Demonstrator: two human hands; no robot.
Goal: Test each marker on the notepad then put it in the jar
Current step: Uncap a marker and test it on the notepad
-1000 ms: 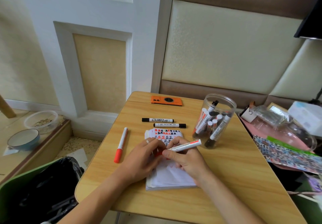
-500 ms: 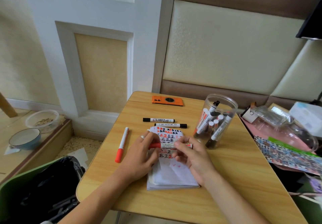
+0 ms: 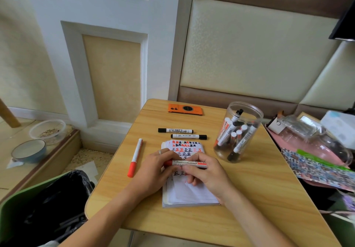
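Note:
A red whiteboard marker [image 3: 187, 163] lies level between both hands above the notepad [image 3: 189, 195]. My left hand [image 3: 153, 167] pinches its red cap end, and my right hand [image 3: 206, 172] grips the barrel. The notepad's top rows carry red and black test strokes. A clear plastic jar [image 3: 239, 131] with several markers stands to the right of the pad. Two black-capped markers [image 3: 175, 130] [image 3: 189, 136] lie behind the pad. A slim red-capped marker [image 3: 135, 157] lies to its left.
An orange phone [image 3: 185, 109] lies at the far edge of the wooden table [image 3: 259, 189]. Pink bag and clutter [image 3: 317, 146] crowd the right side. A green bin with a black liner [image 3: 48, 204] stands at the lower left. Bowls [image 3: 28, 150] sit on the floor.
The marker went from tilted, tip on the pad, to level between both hands. My left hand took hold of the red cap end.

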